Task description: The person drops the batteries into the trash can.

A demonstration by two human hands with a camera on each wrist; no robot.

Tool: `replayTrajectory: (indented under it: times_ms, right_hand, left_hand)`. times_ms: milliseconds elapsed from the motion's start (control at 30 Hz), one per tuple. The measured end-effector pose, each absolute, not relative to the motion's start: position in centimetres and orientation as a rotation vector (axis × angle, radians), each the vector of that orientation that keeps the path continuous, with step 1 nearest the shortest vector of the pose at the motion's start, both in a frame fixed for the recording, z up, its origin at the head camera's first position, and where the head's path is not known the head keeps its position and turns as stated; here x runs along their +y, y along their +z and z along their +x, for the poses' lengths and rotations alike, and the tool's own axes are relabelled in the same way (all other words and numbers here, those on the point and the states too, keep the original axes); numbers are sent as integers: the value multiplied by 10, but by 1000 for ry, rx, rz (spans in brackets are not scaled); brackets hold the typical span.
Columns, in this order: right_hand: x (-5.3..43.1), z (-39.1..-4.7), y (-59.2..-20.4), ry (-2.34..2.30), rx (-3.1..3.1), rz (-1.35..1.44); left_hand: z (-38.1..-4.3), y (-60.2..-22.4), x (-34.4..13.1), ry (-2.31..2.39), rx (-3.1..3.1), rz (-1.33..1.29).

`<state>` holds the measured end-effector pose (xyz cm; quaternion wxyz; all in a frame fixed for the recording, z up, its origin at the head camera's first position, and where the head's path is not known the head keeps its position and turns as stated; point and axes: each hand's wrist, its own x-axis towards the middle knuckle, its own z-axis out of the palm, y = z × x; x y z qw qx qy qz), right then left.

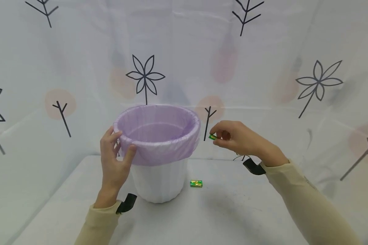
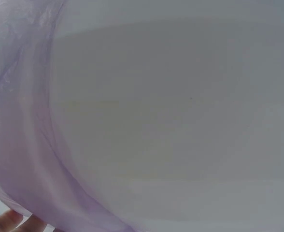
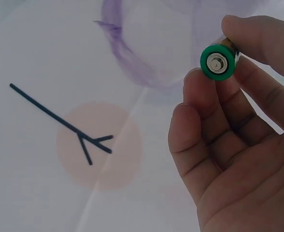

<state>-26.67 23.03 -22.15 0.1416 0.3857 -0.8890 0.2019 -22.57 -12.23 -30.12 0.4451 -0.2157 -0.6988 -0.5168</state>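
A white trash bin stands on the table, its rim covered by a purple plastic liner. My left hand holds the bin's left side at the rim, thumb on the front of the liner and fingers round the side; their tips show in the left wrist view. To the right of the bin, my right hand pinches a small green and gold battery between thumb and fingers, apart from the rim. More green batteries, seemingly two side by side, lie on the table beside the bin's base.
The white table reaches back to a pale curtain printed with flowers, twigs and pink patches. Each wrist carries a black camera mount, one on the left wrist and one on the right wrist.
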Motion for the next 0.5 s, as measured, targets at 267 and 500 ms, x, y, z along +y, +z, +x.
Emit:
replayTrajectory:
  times_ms: [267,500]
  right_hand:
    - [200,-272,-189,611,-2481,1157]
    - [168,-289,-175,562,-2437,1214]
  left_hand:
    - [-226,-301,-122,-1277,-1728,-536]
    - [-225,-301,-122,-1290,-1716,-544]
